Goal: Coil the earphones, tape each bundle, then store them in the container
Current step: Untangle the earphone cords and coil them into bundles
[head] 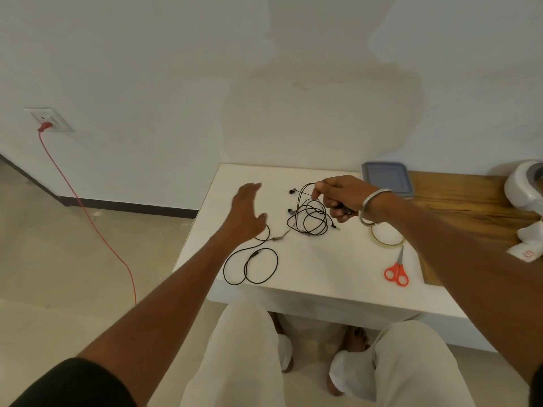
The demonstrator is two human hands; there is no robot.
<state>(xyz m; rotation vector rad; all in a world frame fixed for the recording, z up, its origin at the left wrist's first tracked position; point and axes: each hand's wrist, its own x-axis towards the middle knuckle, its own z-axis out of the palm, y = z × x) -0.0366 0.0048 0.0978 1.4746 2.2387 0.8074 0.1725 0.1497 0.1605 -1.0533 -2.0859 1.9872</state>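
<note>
Black wired earphones (pixel 311 218) hang in loose loops from my right hand (pixel 338 198), which pinches the cord above the white table (pixel 317 268). Two earbuds stick out to the left of the loops. A second black cable (pixel 252 265) lies in loose loops near the table's front left edge. My left hand (pixel 246 212) hovers open just above that cable's far end, fingers spread. A roll of clear tape (pixel 386 237) lies partly hidden under my right wrist. The grey lidded container (pixel 386 177) sits at the back of the table.
Orange-handled scissors (pixel 396 271) lie near the front right of the white table. A wooden surface (pixel 464 201) adjoins on the right, with a white device (pixel 526 186) and white packaging on it. A red cord (pixel 88 212) runs from a wall socket across the floor at left.
</note>
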